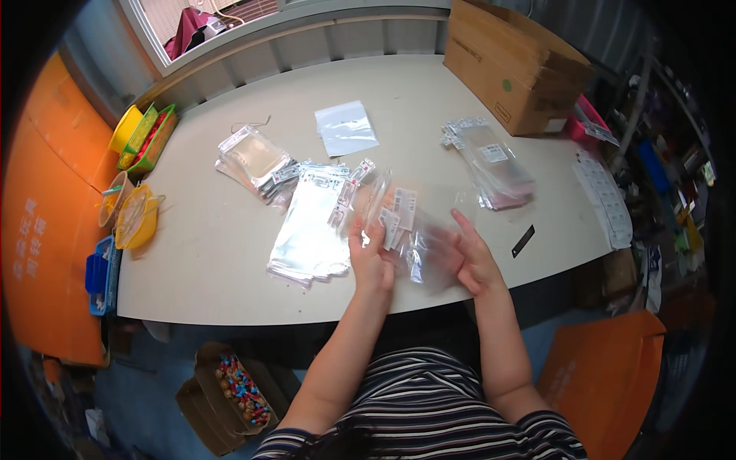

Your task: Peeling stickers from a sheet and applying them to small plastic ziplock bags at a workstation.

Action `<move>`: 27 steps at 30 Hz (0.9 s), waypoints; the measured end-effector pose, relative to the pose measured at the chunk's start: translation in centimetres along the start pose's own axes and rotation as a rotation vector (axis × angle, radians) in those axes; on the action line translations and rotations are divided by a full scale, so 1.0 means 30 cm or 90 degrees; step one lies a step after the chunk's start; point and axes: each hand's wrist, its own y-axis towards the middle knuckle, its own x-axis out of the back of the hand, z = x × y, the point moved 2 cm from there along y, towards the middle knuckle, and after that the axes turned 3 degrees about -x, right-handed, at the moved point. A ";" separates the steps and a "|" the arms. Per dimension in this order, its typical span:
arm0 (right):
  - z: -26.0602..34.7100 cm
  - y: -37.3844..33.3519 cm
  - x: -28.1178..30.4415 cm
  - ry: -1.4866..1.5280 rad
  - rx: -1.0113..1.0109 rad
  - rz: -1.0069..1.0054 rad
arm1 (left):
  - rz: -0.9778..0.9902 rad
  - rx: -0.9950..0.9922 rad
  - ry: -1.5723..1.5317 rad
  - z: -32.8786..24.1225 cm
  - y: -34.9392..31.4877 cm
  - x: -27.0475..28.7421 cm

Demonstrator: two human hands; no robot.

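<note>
Pale table [199, 238] with bag stacks [313, 222], cardboard box [502, 69], black strip [523, 241].

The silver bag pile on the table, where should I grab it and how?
Probably pinch the silver bag pile by its near end, coming from the near side, thumb on top: it lies flat, its near edges uncovered, while labelled packets crowd its far right side.

white characters [31, 238] on orange box [65, 169], printed labels [404, 205] on clear bags [433, 257]
</note>
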 end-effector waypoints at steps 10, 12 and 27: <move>0.108 -0.116 0.072 -0.497 0.124 -0.064 | -0.030 -0.043 0.149 -0.023 -0.022 -0.031; 0.189 -0.156 0.051 -0.522 0.130 -0.060 | 0.021 -0.052 0.125 -0.108 0.015 -0.017; 0.151 -0.079 0.187 -0.638 0.208 -0.060 | 0.255 -0.136 0.387 -0.267 0.113 0.037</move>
